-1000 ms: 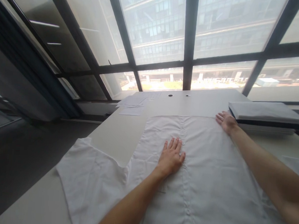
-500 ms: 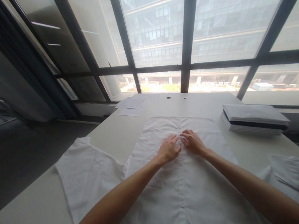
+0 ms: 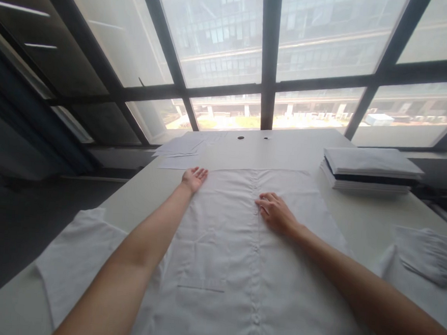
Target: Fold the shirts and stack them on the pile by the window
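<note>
A white garment [image 3: 219, 228] lies spread on the white table, its buttoned front strip running down the middle and a pocket line low on its left half. At the garment's far left corner is my left hand [image 3: 195, 179], fingers spread, palm partly turned up, holding nothing. My right hand [image 3: 276, 211] rests on the cloth just right of the button strip, with its fingers bent and somewhat apart; nothing shows in them. One sleeve [image 3: 83, 260] stretches out to the left, and bunched white cloth [image 3: 427, 258] lies on the right.
Loose white papers [image 3: 182, 147] lie at the table's far left. A stack of folded white cloth [image 3: 372, 167] with a dark layer stands at the back right. Two small holes are in the white table [image 3: 290, 146] near the window. A dark curtain hangs at left.
My left hand has moved from the button strip out to the garment's far left corner, and its fingers have opened. My right hand stays near the strip. The view has shifted slightly right.
</note>
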The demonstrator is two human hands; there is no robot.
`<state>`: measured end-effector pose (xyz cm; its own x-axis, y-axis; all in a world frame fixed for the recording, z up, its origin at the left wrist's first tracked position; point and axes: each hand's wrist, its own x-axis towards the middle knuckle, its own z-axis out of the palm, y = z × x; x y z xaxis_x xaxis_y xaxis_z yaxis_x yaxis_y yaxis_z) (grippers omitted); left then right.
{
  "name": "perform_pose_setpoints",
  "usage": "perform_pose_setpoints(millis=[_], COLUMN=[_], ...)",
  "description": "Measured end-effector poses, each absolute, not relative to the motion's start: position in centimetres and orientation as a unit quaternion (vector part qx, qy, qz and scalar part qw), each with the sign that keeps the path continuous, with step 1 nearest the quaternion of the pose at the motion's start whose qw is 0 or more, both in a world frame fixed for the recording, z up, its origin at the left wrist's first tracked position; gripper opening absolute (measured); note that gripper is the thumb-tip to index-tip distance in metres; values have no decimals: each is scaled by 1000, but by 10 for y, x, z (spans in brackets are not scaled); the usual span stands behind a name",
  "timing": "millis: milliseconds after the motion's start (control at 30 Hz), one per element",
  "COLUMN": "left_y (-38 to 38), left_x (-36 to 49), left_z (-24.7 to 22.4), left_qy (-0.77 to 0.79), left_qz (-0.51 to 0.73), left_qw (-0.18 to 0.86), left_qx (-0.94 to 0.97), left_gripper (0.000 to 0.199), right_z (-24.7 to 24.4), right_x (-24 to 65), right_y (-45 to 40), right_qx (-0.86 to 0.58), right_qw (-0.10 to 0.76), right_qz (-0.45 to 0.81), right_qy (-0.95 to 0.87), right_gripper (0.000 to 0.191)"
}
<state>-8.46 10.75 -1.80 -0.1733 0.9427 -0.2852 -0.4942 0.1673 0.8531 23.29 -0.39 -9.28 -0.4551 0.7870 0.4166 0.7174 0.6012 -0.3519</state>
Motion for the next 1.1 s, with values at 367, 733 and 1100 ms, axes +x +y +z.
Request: perform_pose_setpoints(millis=[367,733,1100], left_y=[114,172,178], left_x=[8,58,111], left_z=[-43,-34,-34], left_qy=[333,357,371], left_qz=[104,144,483], left_qw=[815,778,604], left_qx=[464,496,514], left_gripper=[32,27,36], right_z=[-89,-87,-85], right_x=[232,233,232], right_y=[-6,-4,-4], right_qx=[-437,-448,-447], right_qw=[278,274,269], right_qz=[73,82,76], right_qy=[-852,-847,-850], right_gripper=[30,30,28])
